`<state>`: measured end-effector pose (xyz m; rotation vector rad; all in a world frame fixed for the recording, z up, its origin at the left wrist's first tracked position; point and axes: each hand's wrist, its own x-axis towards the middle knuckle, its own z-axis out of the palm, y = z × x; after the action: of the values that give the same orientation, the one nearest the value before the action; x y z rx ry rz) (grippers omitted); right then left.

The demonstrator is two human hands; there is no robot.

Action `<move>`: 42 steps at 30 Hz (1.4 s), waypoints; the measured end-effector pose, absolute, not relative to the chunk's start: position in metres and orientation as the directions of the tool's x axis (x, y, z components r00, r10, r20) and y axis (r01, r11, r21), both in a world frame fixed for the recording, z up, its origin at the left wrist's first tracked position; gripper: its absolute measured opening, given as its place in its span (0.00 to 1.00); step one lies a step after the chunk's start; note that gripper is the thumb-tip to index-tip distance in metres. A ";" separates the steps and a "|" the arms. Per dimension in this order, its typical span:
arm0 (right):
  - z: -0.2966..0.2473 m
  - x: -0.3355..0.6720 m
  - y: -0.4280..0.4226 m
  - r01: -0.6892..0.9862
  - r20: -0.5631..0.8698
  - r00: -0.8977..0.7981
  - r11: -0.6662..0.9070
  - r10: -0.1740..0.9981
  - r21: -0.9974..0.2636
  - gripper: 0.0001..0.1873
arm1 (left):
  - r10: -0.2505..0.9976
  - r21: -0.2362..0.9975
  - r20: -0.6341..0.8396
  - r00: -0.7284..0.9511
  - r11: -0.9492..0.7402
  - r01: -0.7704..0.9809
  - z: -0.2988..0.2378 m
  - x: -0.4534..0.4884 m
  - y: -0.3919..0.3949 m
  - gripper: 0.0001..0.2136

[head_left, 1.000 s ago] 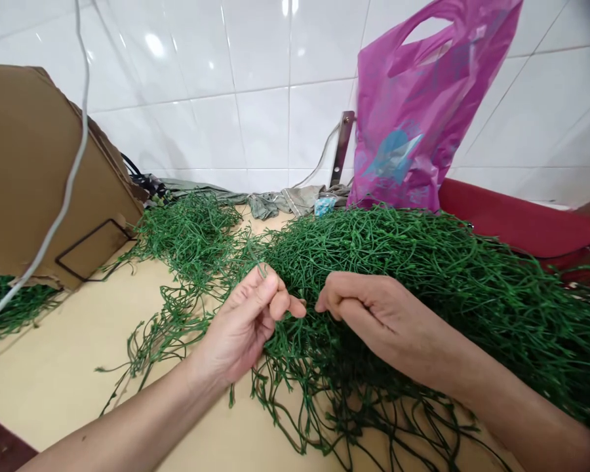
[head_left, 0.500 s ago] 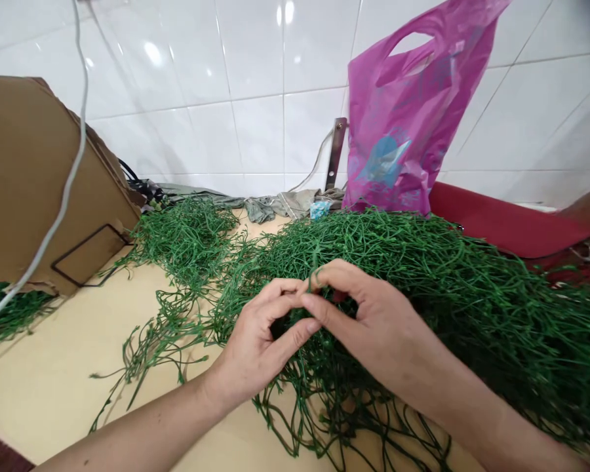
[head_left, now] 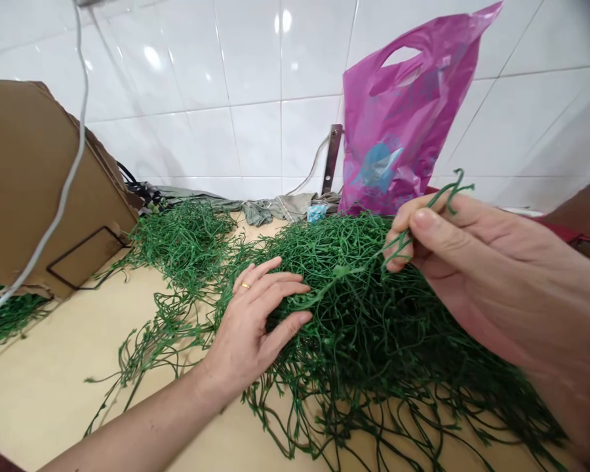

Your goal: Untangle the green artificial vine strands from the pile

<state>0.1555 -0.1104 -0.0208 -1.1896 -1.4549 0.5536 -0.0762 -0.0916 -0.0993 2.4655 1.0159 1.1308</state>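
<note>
My right hand (head_left: 476,255), raised over the right part of the pile, pinches a thin green plastic stem (head_left: 445,195) between thumb and forefinger. Its small forked tips stick out above the fingers, and a strand trails down to the left. My left hand (head_left: 260,314) rests at the near left side of the big heap of green stems (head_left: 344,341), fingers spread apart and touching the strands. A ring shows on one of its fingers. Whether a strand lies under that palm is hidden.
A smaller clump of green stems (head_left: 184,239) lies at the back left, by a cardboard box (head_left: 39,183) with a white cable (head_left: 69,177) hanging before it. Behind the heap a pink plastic bag (head_left: 388,131) stands against the tiled wall (head_left: 255,52). A metal bracket (head_left: 332,157) leans near it.
My hands, together over the heap before, are now apart. The right one has moved up and right with the green plastic stem; the left has let its fingers spread on the heap.
</note>
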 end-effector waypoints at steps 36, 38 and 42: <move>-0.062 0.108 -0.109 0.293 0.120 -0.228 0.186 0.966 -0.938 0.05 | 0.946 0.964 0.250 0.205 -0.262 0.032 -0.099 -0.072 -0.104 0.12; -0.058 0.111 -0.109 0.352 0.127 -0.236 0.206 0.964 -0.913 0.05 | 0.954 0.980 0.194 0.230 -0.196 -0.011 -0.098 -0.073 -0.105 0.13; -0.056 0.112 -0.110 0.380 0.114 -0.276 0.217 0.954 -0.899 0.05 | 0.945 0.978 0.203 0.256 -0.205 -0.019 -0.097 -0.074 -0.105 0.14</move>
<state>0.1124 -0.1099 -0.0556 -1.2429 -1.7843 1.0276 -0.0741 -0.1050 -0.0974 1.4764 0.9144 1.1548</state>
